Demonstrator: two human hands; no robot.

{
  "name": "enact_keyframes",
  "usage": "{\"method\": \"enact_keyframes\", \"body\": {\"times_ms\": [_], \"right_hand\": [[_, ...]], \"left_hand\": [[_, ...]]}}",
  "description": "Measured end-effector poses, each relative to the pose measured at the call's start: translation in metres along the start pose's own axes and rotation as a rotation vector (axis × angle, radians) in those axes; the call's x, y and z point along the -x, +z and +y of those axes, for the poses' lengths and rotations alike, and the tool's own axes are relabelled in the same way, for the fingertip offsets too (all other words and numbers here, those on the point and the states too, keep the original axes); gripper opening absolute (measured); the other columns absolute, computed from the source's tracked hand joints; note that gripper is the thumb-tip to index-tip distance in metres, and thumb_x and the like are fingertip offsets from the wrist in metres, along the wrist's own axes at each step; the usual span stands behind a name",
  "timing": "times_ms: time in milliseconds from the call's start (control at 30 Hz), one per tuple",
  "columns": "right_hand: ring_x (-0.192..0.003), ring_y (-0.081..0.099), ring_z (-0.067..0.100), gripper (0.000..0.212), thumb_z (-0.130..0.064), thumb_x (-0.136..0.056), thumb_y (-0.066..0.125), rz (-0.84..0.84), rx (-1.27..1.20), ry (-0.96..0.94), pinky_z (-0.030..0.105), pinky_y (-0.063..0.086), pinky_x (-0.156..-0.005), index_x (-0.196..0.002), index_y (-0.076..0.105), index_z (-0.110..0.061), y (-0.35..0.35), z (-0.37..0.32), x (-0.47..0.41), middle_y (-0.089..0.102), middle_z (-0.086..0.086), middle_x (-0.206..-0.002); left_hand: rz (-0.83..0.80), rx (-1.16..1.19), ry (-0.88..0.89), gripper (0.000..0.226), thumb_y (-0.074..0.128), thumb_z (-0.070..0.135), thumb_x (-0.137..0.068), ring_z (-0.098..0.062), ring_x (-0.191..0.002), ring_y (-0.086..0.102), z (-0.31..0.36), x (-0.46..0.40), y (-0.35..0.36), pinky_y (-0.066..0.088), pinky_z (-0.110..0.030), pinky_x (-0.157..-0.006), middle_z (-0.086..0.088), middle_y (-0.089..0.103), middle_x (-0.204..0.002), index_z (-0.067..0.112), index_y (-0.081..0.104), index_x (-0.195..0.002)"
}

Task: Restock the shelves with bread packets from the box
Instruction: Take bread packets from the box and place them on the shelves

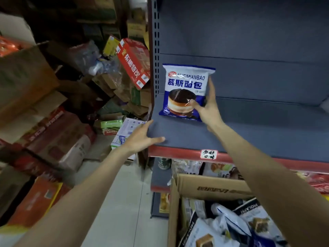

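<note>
- Cardboard box (210,191), nearest, lower right: flaps open, holding several blue-and-white bread packets (229,227) lying in a loose heap.
- Left hand (140,138): fingers spread apart, gripping nothing. The thumb lies on the front left corner of the grey shelf (258,132); the other fingers reach along that corner's outer edge.
- Red shelf edge strip (178,152): carries a small handwritten label (208,154), characters not legible.
- Right hand (206,107): closed on the lower right corner of one blue-and-white bread packet (185,86), thumb on its printed face, fingers up its right edge and behind.
- This packet stands upright on the shelf's left part, bottom edge touching the shelf surface, just beside the perforated upright (156,68).
- Farther left, on the floor: stacked cartons (58,139) and a tilted red box (133,61).
</note>
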State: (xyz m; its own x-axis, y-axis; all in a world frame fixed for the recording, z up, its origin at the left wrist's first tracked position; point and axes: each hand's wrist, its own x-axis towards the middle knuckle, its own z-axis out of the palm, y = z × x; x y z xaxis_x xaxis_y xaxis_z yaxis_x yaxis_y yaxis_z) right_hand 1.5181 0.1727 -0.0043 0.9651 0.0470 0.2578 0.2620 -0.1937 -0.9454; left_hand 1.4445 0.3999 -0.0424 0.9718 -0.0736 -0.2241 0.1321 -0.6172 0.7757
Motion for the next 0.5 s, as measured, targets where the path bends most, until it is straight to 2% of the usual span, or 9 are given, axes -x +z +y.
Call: {"method": "enact_keyframes", "body": {"times_ms": [133,200,267,300,400,500], "right_hand": [[-0.133,0.038,0.01,0.087,0.01,-0.082,0.058,0.041,0.028,-0.023,0.033,0.032,-0.112,-0.15,0.015,-0.023,0.024,0.014,-0.046,0.035,-0.009,-0.147],[-0.125,0.04,0.009,0.084,0.009,-0.083,0.056,0.077,0.084,0.001,0.03,0.032,-0.11,-0.15,0.015,-0.021,0.033,0.02,-0.062,0.039,-0.01,-0.14],[-0.118,0.047,0.012,0.079,0.003,-0.088,0.055,0.114,0.162,0.066,0.018,0.034,-0.097,-0.15,0.014,-0.022,0.037,0.026,-0.07,0.046,-0.005,-0.138],[-0.12,0.048,0.016,0.077,0.0,-0.089,0.054,0.13,0.203,0.099,0.017,0.035,-0.094,-0.15,0.013,-0.023,0.038,0.028,-0.072,0.046,-0.001,-0.139],[-0.132,0.037,0.028,0.078,-0.01,-0.09,0.056,0.152,0.338,0.117,0.035,0.033,-0.105,-0.15,0.01,-0.028,0.039,0.028,-0.071,0.037,0.007,-0.146],[-0.134,0.03,0.031,0.076,-0.019,-0.09,0.057,0.121,0.395,0.063,0.043,0.028,-0.112,-0.15,0.013,-0.031,0.031,0.02,-0.052,0.033,0.009,-0.146]], "left_hand": [[0.028,-0.055,0.059,0.085,0.072,0.052,-0.074,-0.018,-0.124,0.045,-0.007,-0.007,0.0,0.04,-0.038,-0.104,0.003,0.042,-0.139,0.022,0.035,-0.144],[0.024,-0.081,0.077,0.084,0.069,0.053,-0.076,-0.018,-0.127,0.04,-0.012,-0.01,0.0,0.036,-0.035,-0.107,0.001,0.036,-0.14,0.02,0.033,-0.146],[0.013,-0.102,0.082,0.084,0.067,0.052,-0.079,-0.018,-0.13,0.036,-0.013,-0.01,0.001,0.033,-0.033,-0.109,-0.001,0.033,-0.142,0.018,0.031,-0.147],[0.015,-0.124,0.082,0.082,0.066,0.049,-0.081,-0.019,-0.131,0.035,-0.012,-0.008,0.001,0.032,-0.033,-0.11,-0.002,0.032,-0.144,0.016,0.03,-0.147],[0.056,-0.256,0.074,0.075,0.062,0.045,-0.085,-0.022,-0.131,0.037,-0.002,-0.006,-0.002,0.034,-0.034,-0.107,-0.004,0.036,-0.145,0.014,0.032,-0.146],[0.156,-0.293,0.071,0.068,0.053,0.059,-0.079,-0.025,-0.125,0.045,0.009,-0.005,-0.002,0.04,-0.038,-0.101,0.0,0.052,-0.136,0.024,0.047,-0.137]]}}
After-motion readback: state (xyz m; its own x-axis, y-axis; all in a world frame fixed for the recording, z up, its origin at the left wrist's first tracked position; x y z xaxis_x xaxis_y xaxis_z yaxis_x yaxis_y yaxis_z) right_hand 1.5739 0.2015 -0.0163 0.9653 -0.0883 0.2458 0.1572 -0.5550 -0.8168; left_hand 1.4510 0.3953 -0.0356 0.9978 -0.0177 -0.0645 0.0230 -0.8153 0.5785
